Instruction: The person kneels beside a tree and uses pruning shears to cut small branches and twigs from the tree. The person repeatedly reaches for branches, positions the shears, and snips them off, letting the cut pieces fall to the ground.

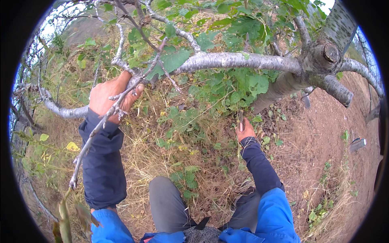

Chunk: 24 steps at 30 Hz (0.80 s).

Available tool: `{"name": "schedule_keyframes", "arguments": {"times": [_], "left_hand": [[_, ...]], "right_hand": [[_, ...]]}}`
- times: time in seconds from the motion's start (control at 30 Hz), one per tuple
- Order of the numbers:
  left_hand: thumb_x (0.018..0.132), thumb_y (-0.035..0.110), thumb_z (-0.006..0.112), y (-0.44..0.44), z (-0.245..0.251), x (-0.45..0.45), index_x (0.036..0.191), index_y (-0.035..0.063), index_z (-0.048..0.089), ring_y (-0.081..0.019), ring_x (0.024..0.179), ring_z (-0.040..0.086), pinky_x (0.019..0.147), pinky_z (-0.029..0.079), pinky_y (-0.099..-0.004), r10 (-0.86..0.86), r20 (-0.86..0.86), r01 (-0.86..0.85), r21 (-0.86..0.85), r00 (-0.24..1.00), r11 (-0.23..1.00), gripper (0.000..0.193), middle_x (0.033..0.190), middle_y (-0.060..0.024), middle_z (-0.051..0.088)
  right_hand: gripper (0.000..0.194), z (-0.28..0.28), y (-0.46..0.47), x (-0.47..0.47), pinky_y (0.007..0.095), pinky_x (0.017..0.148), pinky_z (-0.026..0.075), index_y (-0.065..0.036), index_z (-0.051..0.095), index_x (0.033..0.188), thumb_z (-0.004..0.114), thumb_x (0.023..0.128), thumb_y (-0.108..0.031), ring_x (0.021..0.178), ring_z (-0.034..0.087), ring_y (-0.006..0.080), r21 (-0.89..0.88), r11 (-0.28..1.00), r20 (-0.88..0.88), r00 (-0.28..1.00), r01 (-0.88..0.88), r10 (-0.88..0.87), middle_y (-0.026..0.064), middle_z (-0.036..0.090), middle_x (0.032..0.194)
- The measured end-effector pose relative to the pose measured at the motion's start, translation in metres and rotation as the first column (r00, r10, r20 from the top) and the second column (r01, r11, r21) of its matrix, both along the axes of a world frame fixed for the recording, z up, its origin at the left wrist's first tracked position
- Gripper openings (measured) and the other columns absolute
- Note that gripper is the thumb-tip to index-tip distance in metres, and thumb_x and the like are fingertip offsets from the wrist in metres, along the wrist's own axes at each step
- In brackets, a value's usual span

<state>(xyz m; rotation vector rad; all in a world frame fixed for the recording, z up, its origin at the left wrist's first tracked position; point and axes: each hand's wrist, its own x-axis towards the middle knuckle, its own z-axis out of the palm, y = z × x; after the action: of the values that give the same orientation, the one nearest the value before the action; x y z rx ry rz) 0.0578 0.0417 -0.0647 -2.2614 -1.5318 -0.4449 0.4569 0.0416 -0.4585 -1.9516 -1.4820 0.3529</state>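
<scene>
My left hand [112, 95] is wrapped around a pale-barked tree branch [237, 60], thumb and fingers closed about it. A thin bare twig [100, 129] with knobby buds crosses in front of that hand and runs down toward the lower left. Lower and to the right, my right hand [246, 130] is closed around a narrow dark object [241, 117]; whether it is a stem or a tool handle cannot be told. Lobed green leaves [243, 86] hang just above this hand and hide part of what it holds. The thick leaning trunk [275, 91] is close beside it.
A sawn branch stub [330, 53] and a blunt cut limb [337, 89] jut from the trunk fork at right. Dry grass [142, 164] and low weeds cover the ground. A small grey object [358, 144] lies on the bare soil slope [328, 130].
</scene>
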Motion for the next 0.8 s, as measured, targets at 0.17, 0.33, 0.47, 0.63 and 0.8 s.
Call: {"name": "schedule_keyframes", "arguments": {"times": [0.17, 0.33, 0.47, 0.63, 0.8], "left_hand": [[0.093, 0.054, 0.058, 0.001, 0.001, 0.000, 0.102, 0.0055, 0.061, -0.0420, 0.068, 0.062, 0.059, 0.046, -0.0480, 0.018, -0.013, -0.018, -0.030, 1.000, 0.999, 0.049, 0.066, -0.0201, 0.059], [0.093, 0.055, 0.057, 0.001, 0.001, 0.000, 0.103, 0.0063, 0.061, -0.0422, 0.068, 0.062, 0.059, 0.046, -0.0481, 0.015, -0.012, -0.015, -0.029, 1.000, 0.999, 0.050, 0.066, -0.0197, 0.059], [0.093, 0.056, 0.056, 0.001, 0.001, 0.000, 0.103, 0.0063, 0.061, -0.0423, 0.068, 0.062, 0.059, 0.047, -0.0476, 0.006, 0.001, -0.006, -0.040, 1.000, 0.999, 0.051, 0.066, -0.0194, 0.058], [0.094, 0.059, 0.054, 0.003, -0.001, -0.003, 0.100, 0.0065, 0.060, -0.0419, 0.065, 0.061, 0.057, 0.045, -0.0468, -0.020, -0.002, 0.020, -0.013, 1.000, 1.000, 0.053, 0.064, -0.0189, 0.057], [0.094, 0.061, 0.053, 0.004, -0.003, -0.004, 0.095, 0.0069, 0.059, -0.0418, 0.062, 0.059, 0.056, 0.044, -0.0464, -0.056, 0.030, 0.055, 0.011, 0.998, 0.998, 0.054, 0.061, -0.0181, 0.054]], "right_hand": [[0.071, 0.017, 0.003, -0.002, 0.0512, 0.092, 0.049, -0.013, 0.049, 0.140, 0.074, 0.078, -0.037, 0.107, 0.061, 0.0425, -0.034, 0.999, 0.101, 0.994, -0.042, 0.045, 0.0234, 0.061, 0.115], [0.075, 0.027, 0.001, -0.003, 0.0486, 0.096, 0.048, -0.017, 0.048, 0.141, 0.077, 0.075, -0.036, 0.112, 0.058, 0.0420, -0.106, 0.994, 0.203, 0.979, -0.009, 0.031, 0.0231, 0.059, 0.121], [0.072, 0.030, 0.001, -0.006, 0.0489, 0.095, 0.048, -0.017, 0.049, 0.140, 0.076, 0.077, -0.037, 0.110, 0.060, 0.0419, -0.068, 0.998, 0.248, 0.969, -0.004, 0.021, 0.0224, 0.061, 0.120], [0.061, 0.042, 0.005, -0.003, 0.0479, 0.091, 0.052, -0.018, 0.056, 0.135, 0.073, 0.079, -0.038, 0.104, 0.065, 0.0415, -0.234, 0.972, 0.009, 1.000, 0.024, -0.022, 0.0219, 0.068, 0.114], [0.059, 0.043, 0.007, 0.003, 0.0443, 0.091, 0.052, -0.012, 0.058, 0.132, 0.071, 0.081, -0.039, 0.104, 0.066, 0.0398, -0.287, 0.948, -0.042, 0.987, 0.136, -0.155, 0.0209, 0.070, 0.110]]}}
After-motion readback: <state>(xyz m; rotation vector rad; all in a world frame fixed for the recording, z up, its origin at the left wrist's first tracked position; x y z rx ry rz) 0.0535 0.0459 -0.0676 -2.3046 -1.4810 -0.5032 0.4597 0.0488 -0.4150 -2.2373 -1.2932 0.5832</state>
